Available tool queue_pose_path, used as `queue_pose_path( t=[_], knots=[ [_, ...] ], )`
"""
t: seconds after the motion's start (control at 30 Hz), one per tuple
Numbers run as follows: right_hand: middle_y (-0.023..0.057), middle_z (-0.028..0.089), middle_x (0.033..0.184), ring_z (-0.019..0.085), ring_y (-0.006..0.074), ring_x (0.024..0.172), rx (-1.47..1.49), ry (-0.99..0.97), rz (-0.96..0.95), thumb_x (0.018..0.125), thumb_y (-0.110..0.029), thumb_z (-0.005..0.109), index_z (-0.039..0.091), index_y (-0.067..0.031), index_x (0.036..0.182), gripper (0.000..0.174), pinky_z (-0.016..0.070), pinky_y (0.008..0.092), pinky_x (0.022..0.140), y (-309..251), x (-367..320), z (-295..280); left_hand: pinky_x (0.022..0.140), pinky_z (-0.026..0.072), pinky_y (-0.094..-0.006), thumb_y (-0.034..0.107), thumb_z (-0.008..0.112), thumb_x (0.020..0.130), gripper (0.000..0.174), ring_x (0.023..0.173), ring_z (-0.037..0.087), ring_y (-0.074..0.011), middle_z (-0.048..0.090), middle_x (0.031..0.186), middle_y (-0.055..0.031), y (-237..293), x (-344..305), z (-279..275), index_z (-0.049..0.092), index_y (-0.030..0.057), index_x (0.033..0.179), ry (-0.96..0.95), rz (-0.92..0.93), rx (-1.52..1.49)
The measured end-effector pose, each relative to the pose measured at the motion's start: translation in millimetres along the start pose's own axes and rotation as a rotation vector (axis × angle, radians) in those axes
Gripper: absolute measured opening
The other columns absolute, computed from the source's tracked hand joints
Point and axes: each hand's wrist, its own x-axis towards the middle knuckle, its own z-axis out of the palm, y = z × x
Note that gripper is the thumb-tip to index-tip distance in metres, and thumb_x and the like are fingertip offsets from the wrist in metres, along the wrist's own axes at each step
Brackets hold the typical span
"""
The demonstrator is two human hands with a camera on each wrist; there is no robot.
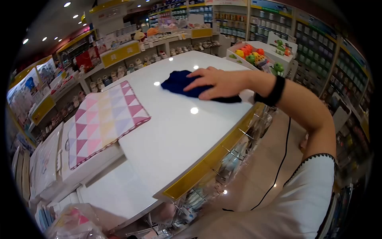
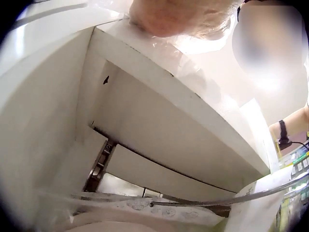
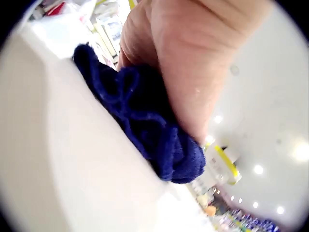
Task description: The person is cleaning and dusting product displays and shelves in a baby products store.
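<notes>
A dark blue cloth (image 1: 177,82) lies bunched on the white counter top (image 1: 171,127). My right hand (image 1: 221,81) presses on it from above with the fingers spread and bent a little. In the right wrist view the blue cloth (image 3: 145,116) shows folded under the palm and thumb of my right hand (image 3: 188,58), against the white surface. Of my left hand, only a part (image 2: 178,17) shows at the top of the left wrist view, above a white cabinet edge (image 2: 183,92); its fingers are hidden. The head view does not show it.
A pink and white triangle-patterned mat (image 1: 105,119) lies at the counter's left. A white box of toy fruit (image 1: 250,55) stands beyond the far right corner. Wire racks of packets (image 1: 234,155) hang under the yellow front edge. A plastic bag (image 1: 75,223) sits at lower left.
</notes>
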Motion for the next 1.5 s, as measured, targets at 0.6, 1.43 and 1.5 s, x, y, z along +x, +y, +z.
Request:
queue_pose_path(
  t=[0.6,1.43,1.5],
  knots=[
    [0.0153,0.059,0.102,0.058,0.0249,0.09,0.218,1.124,0.767,0.078,-0.025,0.057,0.054,0.0003,0.112,0.042,0.0453,0.0325,0.077,160.8,-170.4,62.0,0.076,0.045,-0.0315,0.008,0.043,0.086,0.032,0.091,0.056,-0.0249,0.055,0.112,-0.0142,11.2,4.0,-33.6,0.051,-0.0011,0.115,0.032,0.318,0.14],
    [0.0078,0.061,0.097,0.058,0.0159,0.09,0.951,-0.665,-0.975,0.079,-0.012,0.063,0.044,-0.0045,0.124,0.05,0.043,0.0255,0.08,-291.7,-14.9,186.2,0.094,0.0373,-0.0394,0.033,0.039,0.092,0.042,0.109,0.049,-0.0256,0.052,0.118,-0.0109,189.5,-36.0,-164.5,0.046,0.0039,0.121,0.185,0.064,-0.517],
    [0.0066,0.059,0.098,0.054,0.013,0.09,1.039,-0.828,-1.033,0.079,-0.016,0.063,0.03,-0.0042,0.133,0.064,0.0407,0.0257,0.082,-321.7,-11.7,194.2,0.094,0.0361,-0.037,0.037,0.035,0.093,0.045,0.111,0.048,-0.0227,0.049,0.121,-0.0078,189.6,-36.8,-153.5,0.042,0.0066,0.125,0.188,0.039,-0.426]
  ],
)
